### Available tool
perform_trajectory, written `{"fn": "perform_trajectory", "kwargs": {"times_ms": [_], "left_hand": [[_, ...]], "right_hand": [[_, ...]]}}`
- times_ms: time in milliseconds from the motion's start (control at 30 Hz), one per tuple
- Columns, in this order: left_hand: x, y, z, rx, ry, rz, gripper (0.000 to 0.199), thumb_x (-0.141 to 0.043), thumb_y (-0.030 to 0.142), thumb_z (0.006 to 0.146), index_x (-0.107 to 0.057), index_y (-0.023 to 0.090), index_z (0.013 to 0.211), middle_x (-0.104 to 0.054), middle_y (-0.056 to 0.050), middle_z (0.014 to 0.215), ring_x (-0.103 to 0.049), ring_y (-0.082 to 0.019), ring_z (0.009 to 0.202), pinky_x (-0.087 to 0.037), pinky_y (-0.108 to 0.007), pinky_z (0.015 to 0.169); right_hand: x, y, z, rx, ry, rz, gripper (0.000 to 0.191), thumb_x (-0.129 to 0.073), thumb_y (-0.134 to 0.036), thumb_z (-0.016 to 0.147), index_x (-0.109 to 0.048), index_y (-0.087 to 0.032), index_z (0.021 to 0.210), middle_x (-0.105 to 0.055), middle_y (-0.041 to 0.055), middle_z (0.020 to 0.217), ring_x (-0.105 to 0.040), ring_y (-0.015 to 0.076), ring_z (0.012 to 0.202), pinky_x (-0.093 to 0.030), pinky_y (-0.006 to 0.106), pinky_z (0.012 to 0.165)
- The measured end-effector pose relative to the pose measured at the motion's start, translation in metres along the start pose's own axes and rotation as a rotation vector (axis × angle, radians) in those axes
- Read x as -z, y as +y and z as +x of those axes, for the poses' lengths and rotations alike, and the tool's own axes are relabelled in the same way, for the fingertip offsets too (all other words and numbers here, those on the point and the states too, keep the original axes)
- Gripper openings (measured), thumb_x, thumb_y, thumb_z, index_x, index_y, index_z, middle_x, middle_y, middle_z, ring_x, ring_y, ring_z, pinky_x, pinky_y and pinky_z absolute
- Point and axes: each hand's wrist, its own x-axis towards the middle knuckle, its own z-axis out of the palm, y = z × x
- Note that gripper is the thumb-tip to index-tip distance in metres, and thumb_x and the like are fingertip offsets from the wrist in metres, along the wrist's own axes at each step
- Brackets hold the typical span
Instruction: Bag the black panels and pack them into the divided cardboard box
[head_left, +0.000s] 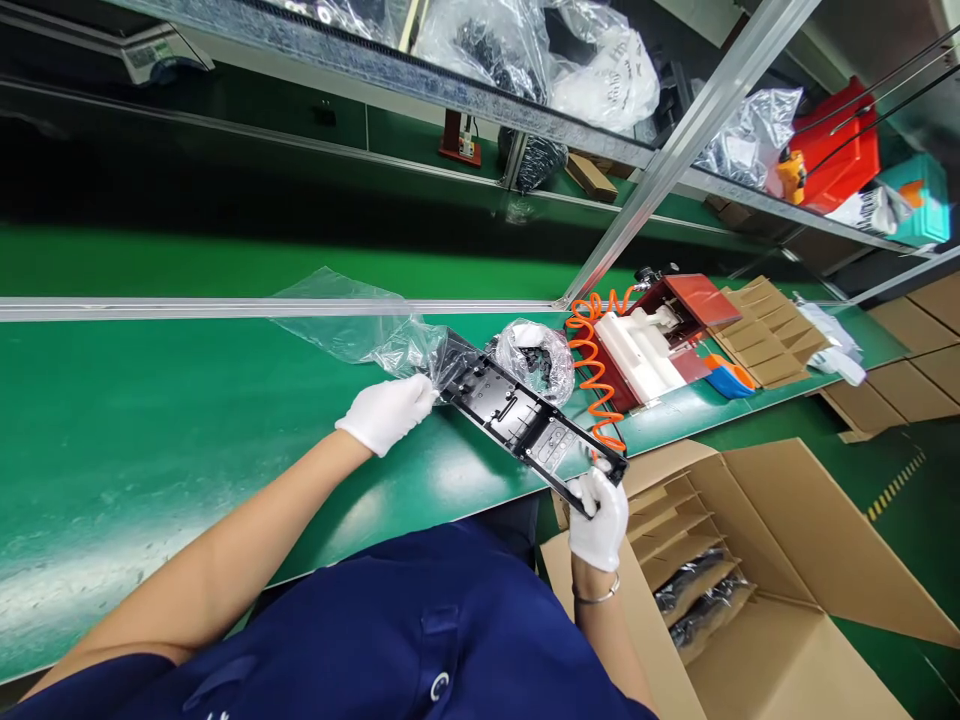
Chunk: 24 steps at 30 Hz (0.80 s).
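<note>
A long black plastic frame (pixel 517 415) is held slantwise above the green bench, its far left end inside a clear plastic bag (pixel 409 345). My left hand (pixel 388 413), in a white glove, pinches the bag beside that end. The rest of the bag trails off to the left. At the frame's near right end, my right hand (pixel 598 518), also gloved in white, is closed around the edge. Just behind the frame lies an open clear bag of small black parts (pixel 536 360).
A red and white fixture (pixel 645 345) with a coiled orange hose (pixel 592 375) stands right of the frame. An open carton (pixel 780 530) with dividers and bagged parts is at the lower right. A metal shelf rail (pixel 375 70) and slanted post (pixel 690 140) cross above the bench.
</note>
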Motion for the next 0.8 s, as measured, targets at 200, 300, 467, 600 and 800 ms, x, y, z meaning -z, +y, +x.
{"fn": "perform_trajectory", "kwargs": {"times_ms": [200,300,467,600,800], "left_hand": [[-0.004,0.005,0.0,0.055,0.059,-0.06,0.044,-0.032,0.056,0.095,-0.061,0.025,0.108,-0.075,-0.007,0.1,-0.07,-0.028,0.092,-0.047,-0.033,0.071],[-0.009,0.008,0.0,0.062,0.07,-0.037,0.054,-0.04,0.066,0.089,-0.06,0.023,0.114,-0.073,-0.012,0.107,-0.07,-0.032,0.095,-0.049,-0.036,0.072],[-0.009,0.006,0.001,0.104,0.055,0.067,0.041,-0.03,0.046,0.097,-0.062,0.022,0.109,-0.073,-0.014,0.1,-0.071,-0.033,0.094,-0.051,-0.039,0.074],[-0.001,0.006,0.002,0.11,0.018,0.133,0.041,-0.028,0.04,0.099,-0.06,0.017,0.112,-0.073,-0.017,0.094,-0.071,-0.036,0.092,-0.051,-0.041,0.073],[-0.006,0.022,-0.012,-0.058,0.006,0.08,0.04,-0.027,0.039,0.101,-0.059,0.017,0.109,-0.073,-0.013,0.092,-0.072,-0.03,0.091,-0.049,-0.035,0.074]], "right_hand": [[0.001,0.005,-0.008,-0.047,-0.039,-0.03,0.019,-0.069,-0.029,0.08,-0.056,-0.02,0.089,-0.024,-0.0141,0.048,-0.016,0.005,0.043,-0.034,0.021,0.052],[-0.003,0.009,-0.008,-0.035,-0.05,-0.038,0.018,-0.068,-0.03,0.081,-0.055,-0.021,0.089,-0.023,-0.0141,0.048,-0.017,0.0055,0.043,-0.035,0.022,0.053],[-0.006,0.009,-0.005,-0.053,-0.076,-0.067,0.022,-0.07,-0.032,0.079,-0.055,-0.021,0.091,-0.024,-0.0142,0.048,-0.019,0.0056,0.043,-0.035,0.023,0.052],[-0.007,0.008,-0.005,-0.065,-0.081,-0.059,0.023,-0.07,-0.032,0.079,-0.055,-0.021,0.093,-0.026,-0.0145,0.048,-0.018,0.0056,0.044,-0.04,0.023,0.057],[-0.01,0.007,-0.003,-0.129,-0.083,-0.013,0.024,-0.073,-0.029,0.076,-0.055,-0.02,0.09,-0.028,-0.0141,0.05,-0.02,0.0048,0.046,-0.044,0.022,0.062]]}}
